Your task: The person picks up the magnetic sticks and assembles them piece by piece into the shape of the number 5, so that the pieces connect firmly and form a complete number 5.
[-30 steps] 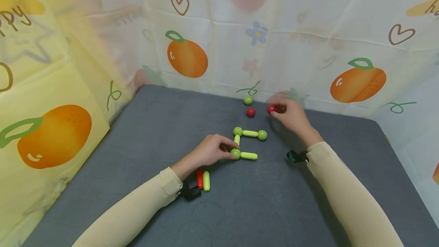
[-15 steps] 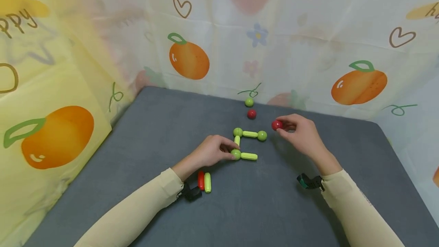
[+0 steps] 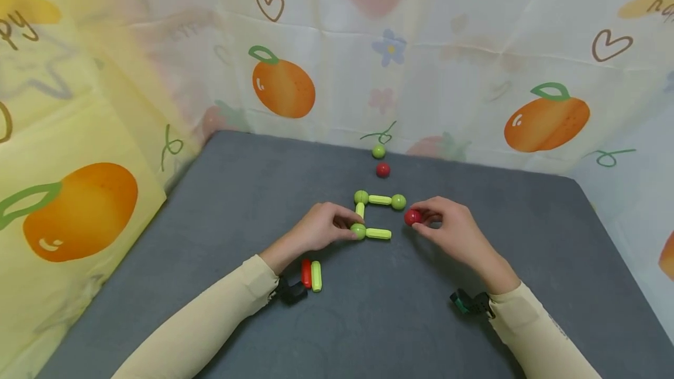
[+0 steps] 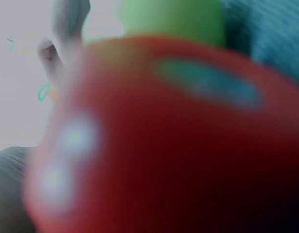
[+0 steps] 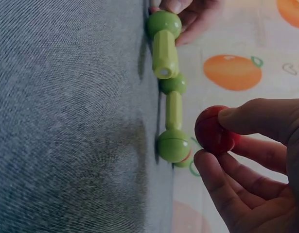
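Observation:
My left hand [image 3: 322, 228] pinches a green ball [image 3: 359, 231] at the near corner of a three-sided frame of green balls and yellow-green magnetic rods. From that ball a rod [image 3: 379, 234] points right, its far end free; the right wrist view shows a round silvery spot on that rod end [image 5: 164, 72]. The frame's far rod [image 3: 380, 199] ends in another green ball [image 3: 398, 202]. My right hand [image 3: 457, 231] holds a red ball [image 3: 413, 217] between thumb and fingertips, just right of the frame. In the right wrist view the red ball [image 5: 215, 129] hangs apart from the frame.
Behind the frame lie a loose red ball [image 3: 382, 169] and a green ball [image 3: 378, 151]. A red rod [image 3: 306, 274] and a yellow-green rod [image 3: 316, 276] lie side by side near my left wrist. A printed curtain [image 3: 337, 75] borders the grey table [image 3: 263, 180].
My right hand has brought the red ball from the table's back towards me, beside the frame's open side. The left hand keeps its hold on the green ball.

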### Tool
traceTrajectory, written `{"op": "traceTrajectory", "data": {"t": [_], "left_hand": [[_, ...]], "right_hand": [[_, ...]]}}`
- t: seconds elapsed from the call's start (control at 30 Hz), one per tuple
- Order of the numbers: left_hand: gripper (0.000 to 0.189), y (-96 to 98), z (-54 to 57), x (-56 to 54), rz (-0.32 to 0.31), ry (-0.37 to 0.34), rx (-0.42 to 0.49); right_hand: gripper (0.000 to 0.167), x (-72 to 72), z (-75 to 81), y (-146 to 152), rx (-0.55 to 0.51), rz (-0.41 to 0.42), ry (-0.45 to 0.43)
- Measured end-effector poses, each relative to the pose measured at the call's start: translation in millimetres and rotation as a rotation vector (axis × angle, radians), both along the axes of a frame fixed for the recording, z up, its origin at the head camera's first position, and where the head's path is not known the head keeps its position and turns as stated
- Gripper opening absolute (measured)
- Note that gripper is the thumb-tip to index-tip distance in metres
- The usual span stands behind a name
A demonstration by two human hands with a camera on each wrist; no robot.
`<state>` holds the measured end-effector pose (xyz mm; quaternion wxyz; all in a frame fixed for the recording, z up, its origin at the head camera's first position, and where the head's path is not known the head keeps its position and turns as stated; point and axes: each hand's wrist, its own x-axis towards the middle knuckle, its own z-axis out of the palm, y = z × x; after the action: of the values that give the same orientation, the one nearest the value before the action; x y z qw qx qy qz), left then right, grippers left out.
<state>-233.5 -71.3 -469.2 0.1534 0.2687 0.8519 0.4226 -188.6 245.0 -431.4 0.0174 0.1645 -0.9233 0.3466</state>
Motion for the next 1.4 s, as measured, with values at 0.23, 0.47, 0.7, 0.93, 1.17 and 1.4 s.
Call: {"op": "traceTrajectory", "data": {"t": [0.23, 0.47, 0.7, 0.93, 1.17, 1.4], "left_hand": [[0.029, -6.1, 4.3, -1.5, 0.022, -0.004, -0.001], [0.029, -5.8, 5.4, -1.2, 0.015, 0.002, -0.003], [0.028, -4.0, 2.8, -2.5, 0.003, -0.004, -0.003], [0.028, -3.1, 3.0, -2.3, 0.0, -0.009, -0.002], [0.028, -2.8, 1.9, -3.1, -0.001, -0.003, 0.006], [0.029, -2.7, 3.9, -2.5, 0.01, -0.006, -0.001]], "right_hand": [[0.032, -3.7, -8.1, -5.5, 0.017, 0.036, -0.028], [0.03, -2.2, -19.5, -10.2, 0.024, 0.073, -0.085], [0.029, 0.6, -23.5, -13.7, 0.058, 0.074, -0.145], [0.029, 0.8, -25.7, -16.4, 0.054, 0.079, -0.154], [0.029, -0.4, -26.8, -16.8, 0.054, 0.11, -0.11], [0.028, -2.3, -26.9, -15.4, 0.063, 0.166, -0.032]]}}
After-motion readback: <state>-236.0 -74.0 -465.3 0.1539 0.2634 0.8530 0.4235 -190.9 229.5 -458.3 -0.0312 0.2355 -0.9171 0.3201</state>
